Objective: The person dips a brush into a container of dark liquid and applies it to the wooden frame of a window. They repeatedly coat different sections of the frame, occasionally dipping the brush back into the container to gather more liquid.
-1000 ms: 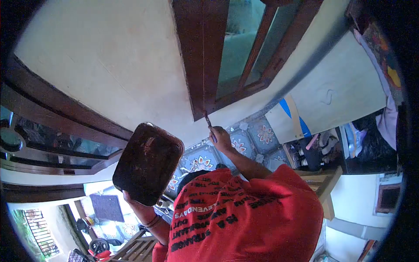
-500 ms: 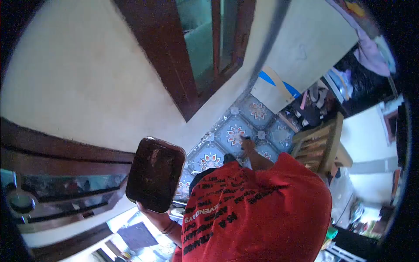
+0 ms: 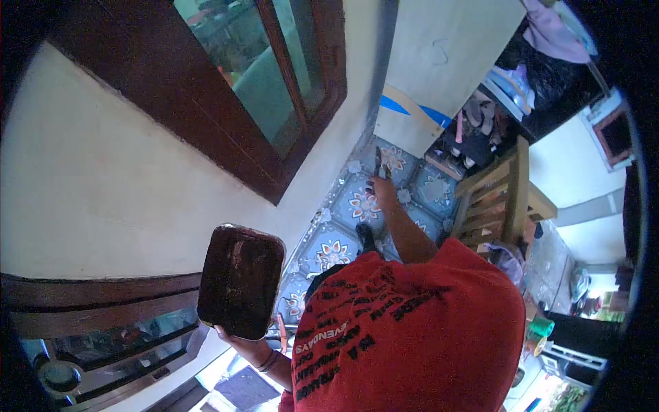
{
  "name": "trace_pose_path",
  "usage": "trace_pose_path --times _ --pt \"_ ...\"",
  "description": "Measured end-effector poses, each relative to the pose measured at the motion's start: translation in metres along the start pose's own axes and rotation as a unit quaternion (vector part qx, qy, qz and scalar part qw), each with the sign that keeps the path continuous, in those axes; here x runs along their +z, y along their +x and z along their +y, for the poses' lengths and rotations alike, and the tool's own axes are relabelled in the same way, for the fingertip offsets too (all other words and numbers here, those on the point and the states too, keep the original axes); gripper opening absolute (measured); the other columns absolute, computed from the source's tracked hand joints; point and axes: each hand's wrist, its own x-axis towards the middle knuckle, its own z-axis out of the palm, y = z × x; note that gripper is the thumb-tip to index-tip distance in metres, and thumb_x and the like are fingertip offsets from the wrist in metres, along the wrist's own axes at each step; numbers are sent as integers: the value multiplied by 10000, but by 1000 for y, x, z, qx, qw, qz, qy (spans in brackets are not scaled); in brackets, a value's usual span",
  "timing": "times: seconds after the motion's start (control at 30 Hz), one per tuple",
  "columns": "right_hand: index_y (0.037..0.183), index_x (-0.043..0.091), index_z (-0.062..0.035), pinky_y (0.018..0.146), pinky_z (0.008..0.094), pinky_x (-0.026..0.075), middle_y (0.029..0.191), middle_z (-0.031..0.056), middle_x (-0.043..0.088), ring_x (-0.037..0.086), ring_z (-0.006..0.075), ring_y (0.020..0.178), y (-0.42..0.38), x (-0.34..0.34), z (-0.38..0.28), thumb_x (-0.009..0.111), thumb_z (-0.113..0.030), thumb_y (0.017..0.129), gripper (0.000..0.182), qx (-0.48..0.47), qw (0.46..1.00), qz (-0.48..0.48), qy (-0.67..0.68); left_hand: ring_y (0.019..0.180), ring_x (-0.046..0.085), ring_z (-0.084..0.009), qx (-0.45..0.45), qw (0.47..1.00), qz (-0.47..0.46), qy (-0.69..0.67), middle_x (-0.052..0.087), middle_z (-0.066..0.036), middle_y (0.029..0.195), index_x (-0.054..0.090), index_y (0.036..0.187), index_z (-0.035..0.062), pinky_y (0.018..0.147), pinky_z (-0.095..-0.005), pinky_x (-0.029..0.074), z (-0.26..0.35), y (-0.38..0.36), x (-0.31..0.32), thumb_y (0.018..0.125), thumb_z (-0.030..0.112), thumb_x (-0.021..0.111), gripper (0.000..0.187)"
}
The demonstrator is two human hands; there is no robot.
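Observation:
My left hand (image 3: 246,347) grips the lower edge of a dark brown rectangular tray (image 3: 240,283) with rounded corners, held up beside the wall at the left. Its inside is dark, with a few lighter streaks. My right hand (image 3: 380,189) is stretched out over the tiled floor (image 3: 332,253), its fingers closed around a thin dark tool (image 3: 377,161) that points away from me. What kind of tool it is cannot be made out.
A cream wall (image 3: 130,185) with a brown-framed window (image 3: 274,165) rises at the left. A pale panel (image 3: 439,62) stands ahead, with shoes (image 3: 473,127) beside it. A wooden slatted piece (image 3: 511,199) is at the right. Brown louvred woodwork (image 3: 123,309) lies at lower left.
My right hand has reached farther forward from my body, and the thin tool shows more clearly. The view has turned, while the tray stays in my left hand.

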Motion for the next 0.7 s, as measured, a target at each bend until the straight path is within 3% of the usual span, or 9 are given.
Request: trace_pose_path --times 0.07,0.2,0.27,0.3,0.4,0.53,0.6,0.67,0.7 --pt "942 623 -125 464 331 493 689 24 563 548 150 545 12 8 -6 679 -115 729 221 -28 999 -13 14 1302 374 -296 11 1000 18 2 280 -125 1485 321 1409 121 1040 -451 351 -9 -10 5 937 412 463 573" --pt "1055 661 -107 515 308 474 713 33 596 555 154 590 68 31 -29 681 -146 698 360 -53 963 -119 -234 1303 372 -296 29 998 53 13 286 -127 1481 320 1410 114 1044 -450 345 -28 -8 32 937 420 458 580" --pt "1063 664 -94 619 325 494 779 56 646 599 168 664 85 40 -42 698 -178 692 382 -224 907 -113 -339 1304 372 -296 38 997 71 20 289 -128 1480 320 1411 110 1046 -450 342 -40 -25 40 937 423 455 583" --pt "1078 661 -95 715 334 491 860 79 681 635 194 749 108 41 -35 709 -182 688 402 -246 896 -87 -360 1304 371 -296 41 996 79 23 291 -128 1479 320 1411 109 1047 -449 340 -44 -25 47 937 425 454 585" --pt "1103 655 -114 750 351 493 890 96 687 648 229 804 139 55 -43 711 -185 691 421 -191 921 -82 -330 1305 370 -296 52 993 105 31 295 -129 1476 319 1411 104 1050 -448 336 -56 -19 65 937 430 450 590" --pt "1127 643 -140 751 370 500 914 124 685 656 266 824 154 76 -74 727 -192 679 459 -247 885 -61 -391 1307 369 -296 65 985 150 48 301 -131 1473 318 1412 97 1054 -447 329 -76 -35 86 938 438 444 598" --pt "1129 642 -144 751 376 502 934 141 682 659 283 837 200 76 -53 716 -179 684 452 -256 897 -119 -341 1307 368 -296 70 982 169 52 304 -132 1471 318 1413 93 1055 -447 326 -80 -33 90 938 441 442 602" --pt "1097 657 -133 788 374 490 978 118 685 650 278 901 185 87 -80 707 -169 709 392 -309 849 -76 -422 1308 367 -296 75 978 185 56 307 -133 1470 317 1413 90 1057 -446 323 -86 -43 93 938 445 439 605" --pt "1090 663 -149 803 386 487 990 126 683 643 307 915 181 94 -87 724 -177 709 388 -244 879 -37 -408 1308 367 -296 78 977 191 57 309 -133 1469 317 1413 88 1058 -446 322 -88 -45 94 938 447 438 607"
